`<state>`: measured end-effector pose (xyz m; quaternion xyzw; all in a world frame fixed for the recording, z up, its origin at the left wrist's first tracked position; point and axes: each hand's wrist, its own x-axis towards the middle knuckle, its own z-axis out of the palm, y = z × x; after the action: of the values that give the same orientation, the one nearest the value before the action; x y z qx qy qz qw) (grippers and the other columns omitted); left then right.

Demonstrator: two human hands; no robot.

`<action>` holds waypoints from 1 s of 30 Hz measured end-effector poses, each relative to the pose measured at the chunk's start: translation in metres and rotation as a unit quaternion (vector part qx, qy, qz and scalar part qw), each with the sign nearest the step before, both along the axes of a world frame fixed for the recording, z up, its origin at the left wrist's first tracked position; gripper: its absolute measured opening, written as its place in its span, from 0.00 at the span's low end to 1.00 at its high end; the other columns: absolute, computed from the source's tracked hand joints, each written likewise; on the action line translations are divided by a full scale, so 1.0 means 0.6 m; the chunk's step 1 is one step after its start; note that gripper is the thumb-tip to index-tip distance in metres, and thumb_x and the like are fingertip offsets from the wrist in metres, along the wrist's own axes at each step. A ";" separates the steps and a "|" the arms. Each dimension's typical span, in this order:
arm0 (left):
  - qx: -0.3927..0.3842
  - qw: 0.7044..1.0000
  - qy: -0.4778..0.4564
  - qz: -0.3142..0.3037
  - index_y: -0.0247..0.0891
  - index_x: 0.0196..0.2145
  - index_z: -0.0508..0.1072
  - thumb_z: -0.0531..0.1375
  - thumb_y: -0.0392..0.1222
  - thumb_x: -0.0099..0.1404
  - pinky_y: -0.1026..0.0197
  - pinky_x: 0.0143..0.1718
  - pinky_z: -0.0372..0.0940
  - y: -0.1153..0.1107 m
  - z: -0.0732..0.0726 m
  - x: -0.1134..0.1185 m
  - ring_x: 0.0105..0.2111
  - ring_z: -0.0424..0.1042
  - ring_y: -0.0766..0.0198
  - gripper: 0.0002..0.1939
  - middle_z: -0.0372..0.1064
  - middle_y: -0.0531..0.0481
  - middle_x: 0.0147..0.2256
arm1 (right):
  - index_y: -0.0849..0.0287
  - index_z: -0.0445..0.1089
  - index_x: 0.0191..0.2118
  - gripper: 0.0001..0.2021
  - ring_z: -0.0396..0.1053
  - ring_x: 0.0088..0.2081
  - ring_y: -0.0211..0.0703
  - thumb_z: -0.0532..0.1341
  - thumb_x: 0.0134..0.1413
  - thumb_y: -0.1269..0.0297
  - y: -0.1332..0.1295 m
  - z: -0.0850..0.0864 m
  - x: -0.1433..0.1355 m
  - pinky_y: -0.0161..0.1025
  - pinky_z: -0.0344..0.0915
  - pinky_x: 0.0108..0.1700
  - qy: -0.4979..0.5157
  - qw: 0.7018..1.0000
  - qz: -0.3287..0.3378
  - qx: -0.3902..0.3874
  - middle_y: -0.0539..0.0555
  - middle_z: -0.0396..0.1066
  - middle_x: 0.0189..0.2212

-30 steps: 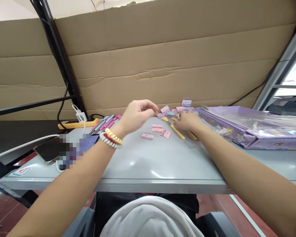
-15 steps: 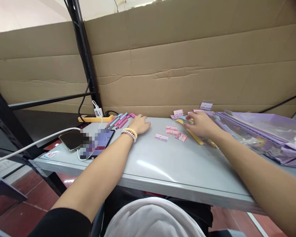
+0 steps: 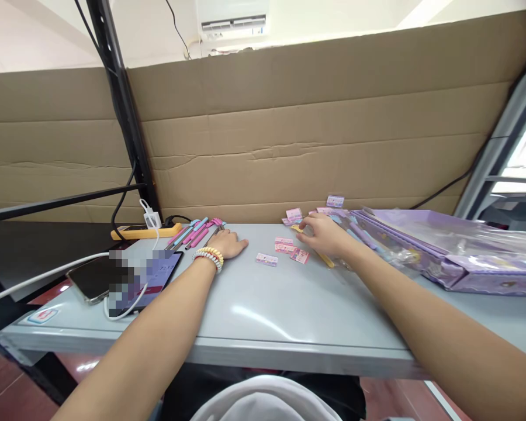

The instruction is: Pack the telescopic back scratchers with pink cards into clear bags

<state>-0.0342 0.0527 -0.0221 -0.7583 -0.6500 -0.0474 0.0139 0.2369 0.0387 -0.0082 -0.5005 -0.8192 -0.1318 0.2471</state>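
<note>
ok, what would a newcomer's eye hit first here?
Probably the tall cardboard panel behind the table, then the bulky purple box at its right. Next come the hands: left hand beside pink and blue pens, right hand over a yellow stick, small printed cards between them.

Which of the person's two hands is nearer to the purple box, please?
Right. The right hand is left of the purple box, over a yellow stick-like item; the left hand is farther left, beside pink and blue pen-like items.
</note>
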 end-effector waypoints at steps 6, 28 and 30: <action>0.003 0.999 -0.008 0.049 0.34 0.50 0.68 0.41 0.62 0.59 0.49 0.52 0.55 -0.007 0.006 0.004 0.56 0.57 0.47 0.34 0.57 0.37 0.56 | 0.61 0.69 0.35 0.11 0.64 0.40 0.48 0.56 0.50 0.60 -0.007 0.004 -0.001 0.39 0.58 0.40 -0.012 1.000 -0.004 -0.014 0.58 0.67 0.35; 0.101 0.980 -0.048 0.166 0.28 0.47 0.68 0.50 0.42 0.57 0.50 0.47 0.62 -0.010 0.012 -0.012 0.51 0.62 0.45 0.23 0.63 0.31 0.51 | 0.60 0.69 0.37 0.12 0.66 0.40 0.46 0.55 0.50 0.58 -0.014 0.008 -0.006 0.38 0.59 0.41 -0.031 0.998 0.012 -0.053 0.58 0.70 0.37; 0.089 0.979 -0.046 0.178 0.28 0.46 0.69 0.51 0.41 0.56 0.50 0.46 0.62 -0.009 0.011 -0.016 0.50 0.64 0.45 0.22 0.65 0.31 0.49 | 0.60 0.69 0.38 0.13 0.66 0.41 0.46 0.55 0.51 0.58 -0.014 0.006 -0.008 0.37 0.59 0.41 -0.031 0.998 0.012 -0.062 0.58 0.69 0.38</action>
<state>-0.0439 0.0476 -0.0152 -0.6229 -0.7680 -0.1367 0.0593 0.2324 0.0302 -0.0043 -0.5010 -0.8388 -0.0931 0.1916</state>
